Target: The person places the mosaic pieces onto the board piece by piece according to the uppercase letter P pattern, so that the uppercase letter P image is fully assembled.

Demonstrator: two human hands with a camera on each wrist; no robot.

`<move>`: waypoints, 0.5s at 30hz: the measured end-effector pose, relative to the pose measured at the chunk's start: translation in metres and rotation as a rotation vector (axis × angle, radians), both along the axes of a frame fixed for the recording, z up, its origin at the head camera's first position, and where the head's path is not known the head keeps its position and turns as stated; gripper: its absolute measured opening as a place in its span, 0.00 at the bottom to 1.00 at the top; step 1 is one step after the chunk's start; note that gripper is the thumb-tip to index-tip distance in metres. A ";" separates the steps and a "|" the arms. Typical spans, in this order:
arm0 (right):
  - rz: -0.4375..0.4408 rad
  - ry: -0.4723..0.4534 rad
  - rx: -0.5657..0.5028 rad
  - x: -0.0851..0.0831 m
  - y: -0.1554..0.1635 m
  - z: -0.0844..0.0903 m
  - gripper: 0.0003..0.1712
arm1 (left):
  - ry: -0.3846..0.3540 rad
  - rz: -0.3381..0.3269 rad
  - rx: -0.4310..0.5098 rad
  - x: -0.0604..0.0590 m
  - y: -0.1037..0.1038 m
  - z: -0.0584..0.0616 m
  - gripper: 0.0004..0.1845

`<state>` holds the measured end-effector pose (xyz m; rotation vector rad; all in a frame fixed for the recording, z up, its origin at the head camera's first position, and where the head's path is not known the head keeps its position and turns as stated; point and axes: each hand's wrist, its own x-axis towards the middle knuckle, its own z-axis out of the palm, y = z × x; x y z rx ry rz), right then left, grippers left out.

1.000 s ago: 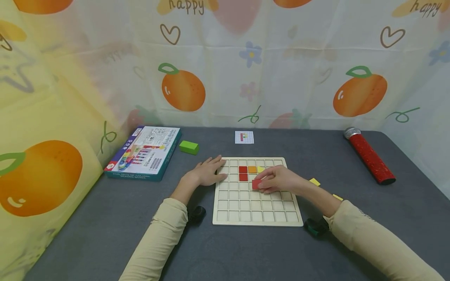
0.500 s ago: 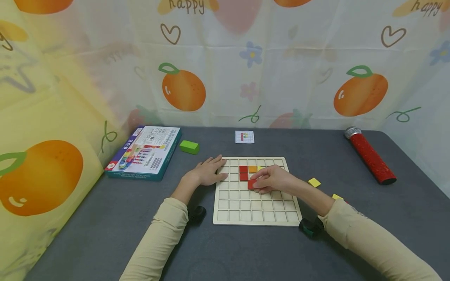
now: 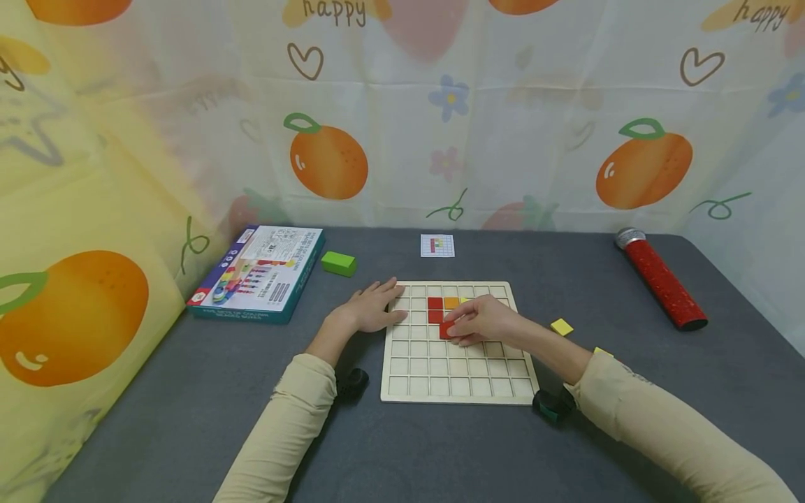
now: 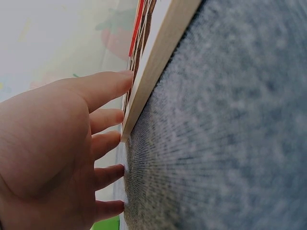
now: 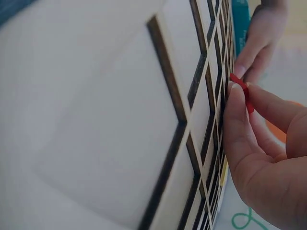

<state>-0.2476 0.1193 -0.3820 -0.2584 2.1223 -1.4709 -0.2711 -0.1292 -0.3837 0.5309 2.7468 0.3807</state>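
Note:
A pale wooden grid board [image 3: 411, 388] lies on the dark table. Between thumb and fingers, my right hand [image 3: 487, 321] pinches a small red square tile [image 3: 445, 330] over the board's middle; the right wrist view shows this red tile [image 5: 248, 96] tilted, close to the grid. Two red tiles [image 3: 435, 304] sit one below the other in the cells, and an orange tile [image 3: 451, 303] lies beside the upper one. A yellow tile [image 3: 464, 300] is partly hidden by my right hand. With fingers spread, my left hand [image 3: 367, 311] rests at the board's left edge.
Yellow tiles [image 3: 562, 327] lie right of the board, partly behind the right forearm. A small pattern card [image 3: 437, 245] lies behind the board. Further left are a green block [image 3: 338, 264] and a flat box [image 3: 258, 272]. A red microphone [image 3: 663, 283] lies at the right.
My right hand has shifted slightly left with the red tile, bringing it nearly below the two red tiles. The left hand has stayed at the board's edge.

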 end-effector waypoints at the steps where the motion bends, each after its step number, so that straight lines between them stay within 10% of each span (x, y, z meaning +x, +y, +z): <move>1: 0.000 -0.001 0.004 0.000 -0.001 0.000 0.16 | -0.001 0.001 -0.002 0.000 0.000 0.000 0.35; 15: -0.011 -0.002 0.003 0.000 -0.008 0.004 0.15 | -0.001 -0.001 -0.004 -0.002 0.000 -0.001 0.35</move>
